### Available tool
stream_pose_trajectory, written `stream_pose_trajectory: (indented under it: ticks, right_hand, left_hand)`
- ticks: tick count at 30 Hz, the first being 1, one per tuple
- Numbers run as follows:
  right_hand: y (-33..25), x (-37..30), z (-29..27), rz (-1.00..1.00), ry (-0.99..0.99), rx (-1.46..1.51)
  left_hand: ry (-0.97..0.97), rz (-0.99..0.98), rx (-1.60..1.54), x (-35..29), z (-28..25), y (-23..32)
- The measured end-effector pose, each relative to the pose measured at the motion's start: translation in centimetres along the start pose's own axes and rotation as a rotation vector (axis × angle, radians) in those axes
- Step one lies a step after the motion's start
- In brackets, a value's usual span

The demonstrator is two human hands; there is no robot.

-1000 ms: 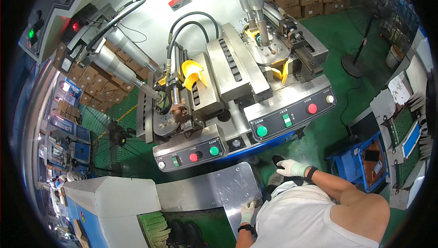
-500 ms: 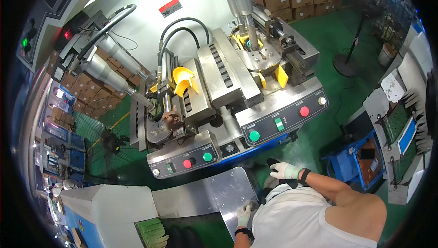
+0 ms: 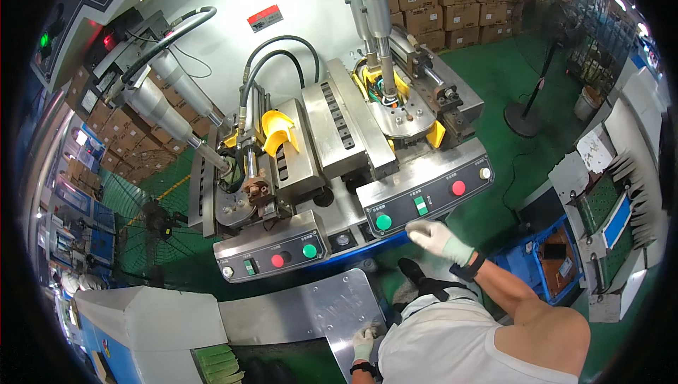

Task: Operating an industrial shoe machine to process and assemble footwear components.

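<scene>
My right hand (image 3: 439,240), in a whitish glove, hovers just in front of the right control panel (image 3: 427,197), below its green button (image 3: 383,223). Its fingers look bent and close together, with nothing visible in them. My left hand (image 3: 364,344), also gloved, lies low on the flat metal plate (image 3: 332,303) beside my body, fingers out, nothing seen in it. Behind the right panel, yellow parts (image 3: 436,134) sit around a rounded metal fixture plate (image 3: 406,121) beneath steel cylinders. A curved yellow piece (image 3: 280,132) rests on the machine's left block.
A left control panel (image 3: 272,253) with red and green buttons faces me. Blue bins (image 3: 519,260) stand to my right, beside a rack (image 3: 607,221). Floor fans (image 3: 522,117) stand at both sides. Cardboard boxes (image 3: 459,2) are stacked behind. Green strips (image 3: 219,364) hang at lower left.
My right hand has risen from beside my leg toward the right panel. The right fixture plate has come forward, and one yellow piece there no longer shows. My left hand stays on the plate.
</scene>
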State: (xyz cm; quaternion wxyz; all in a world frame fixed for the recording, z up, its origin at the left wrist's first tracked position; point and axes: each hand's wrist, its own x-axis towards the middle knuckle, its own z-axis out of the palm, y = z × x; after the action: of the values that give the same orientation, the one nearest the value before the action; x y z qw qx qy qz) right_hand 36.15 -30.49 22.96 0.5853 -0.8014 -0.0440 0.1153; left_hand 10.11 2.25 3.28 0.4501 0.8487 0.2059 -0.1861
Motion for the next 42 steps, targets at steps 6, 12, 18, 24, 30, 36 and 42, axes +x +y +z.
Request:
stream_pose_trajectory:
  ticks: [6, 12, 18, 24, 30, 36, 42]
  right_hand:
    - [-6.4, 4.5, -6.6, -0.120, 0.243, 0.318]
    - [-10.0, 12.9, -11.5, -0.186, 0.344, 0.037]
    - [-8.0, 28.1, -14.3, 0.006, 0.301, -0.050]
    - [-1.4, 39.6, -14.0, 0.286, 0.143, 0.032]
    - [2.5, 47.1, -11.6, 0.289, 0.268, -0.734]
    - [-2.6, 44.2, -19.4, 0.236, 0.018, -0.006]
    - [-13.0, 23.7, -17.8, 0.098, 0.116, 0.563]
  left_hand:
    - [-0.014, -0.049, -0.104, 1.3, 2.0, -3.2]
    - [0.000, -0.042, -0.255, 1.7, 2.5, -3.3]
    - [-0.065, -0.261, -0.298, 0.8, 0.5, 0.5]
    - [0.146, -0.322, -0.157, -0.6, 1.6, 4.6]
    - [0.091, -0.625, -0.319, -1.4, 0.5, 14.5]
    - [0.014, -0.409, 0.006, 1.0, 1.5, 9.2]
    - [0.090, -0.102, 0.055, 8.5, 1.0, -0.8]
